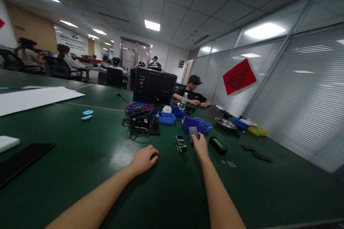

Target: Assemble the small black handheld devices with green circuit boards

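Observation:
My right hand [200, 144] grips a flat grey rectangular piece [192, 132], tilted up from the table just in front of the blue bins. My left hand [145, 159] rests on the green table with its fingers loosely bent, thumb apart, and nothing in it. Between the two hands stands a small green circuit board assembly [180, 144] with a little screen on top. To the right of my right hand lies a black case [218, 145] with a green face inside.
Behind the hands are blue bins [166, 117], a baseball [167, 109], a black soldering station-like box [140, 124], a water bottle [183, 101] and a monitor [154, 84]. A metal dish [225, 123] and yellow tray [258, 131] stand right. A person [193, 94] sits opposite.

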Demonstrator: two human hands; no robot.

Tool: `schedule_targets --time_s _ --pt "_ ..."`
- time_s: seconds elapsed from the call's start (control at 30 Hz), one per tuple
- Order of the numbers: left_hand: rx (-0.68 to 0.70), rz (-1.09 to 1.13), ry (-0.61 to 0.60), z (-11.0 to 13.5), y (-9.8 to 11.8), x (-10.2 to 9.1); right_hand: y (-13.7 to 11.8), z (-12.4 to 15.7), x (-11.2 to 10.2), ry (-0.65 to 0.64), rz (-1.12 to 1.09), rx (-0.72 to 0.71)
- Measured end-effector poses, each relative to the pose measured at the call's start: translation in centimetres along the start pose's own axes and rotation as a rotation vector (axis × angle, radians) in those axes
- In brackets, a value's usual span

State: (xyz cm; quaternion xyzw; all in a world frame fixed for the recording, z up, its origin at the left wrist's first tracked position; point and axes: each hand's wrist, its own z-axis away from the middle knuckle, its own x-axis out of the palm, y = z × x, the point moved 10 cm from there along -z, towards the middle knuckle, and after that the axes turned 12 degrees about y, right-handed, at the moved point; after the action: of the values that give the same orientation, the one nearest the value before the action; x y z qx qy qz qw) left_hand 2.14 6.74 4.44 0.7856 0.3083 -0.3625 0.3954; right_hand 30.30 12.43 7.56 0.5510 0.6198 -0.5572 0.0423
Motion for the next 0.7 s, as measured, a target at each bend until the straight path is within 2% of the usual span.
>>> schedule_targets --time_s 0.1,0.2,0.27,0.37,0.47,0.57,0.63,0.7 --pt "-0.011 0.01 -0.013 0.0 -0.1 0.0 1.7 -0.6 2.4 -0.122 0.045 0.009" --pt "-0.006 0.023 -0.005 0.1 -0.1 0.0 2.5 -0.5 3.4 -0.196 0.104 0.005" --pt "-0.005 0.023 -0.004 0.1 -0.1 0.0 2.3 -0.3 2.9 -0.175 0.154 -0.01" --pt "-0.011 0.023 -0.012 0.1 0.0 0.0 1.0 0.3 1.9 -0.109 0.289 -0.106" --pt "-0.023 0.025 -0.013 0.1 0.0 -0.1 0.0 1.3 2.1 -0.142 0.397 -0.2" --pt "-0.016 0.026 -0.005 0.1 0.0 -0.2 0.1 1.7 2.3 -0.177 0.42 -0.196" --pt "-0.002 0.026 -0.001 0.0 0.1 -0.2 0.3 1.3 1.2 -0.103 0.361 -0.15" --pt "0.002 0.021 -0.004 0.0 0.2 -0.2 -0.1 0.6 -0.7 0.045 0.224 -0.127"
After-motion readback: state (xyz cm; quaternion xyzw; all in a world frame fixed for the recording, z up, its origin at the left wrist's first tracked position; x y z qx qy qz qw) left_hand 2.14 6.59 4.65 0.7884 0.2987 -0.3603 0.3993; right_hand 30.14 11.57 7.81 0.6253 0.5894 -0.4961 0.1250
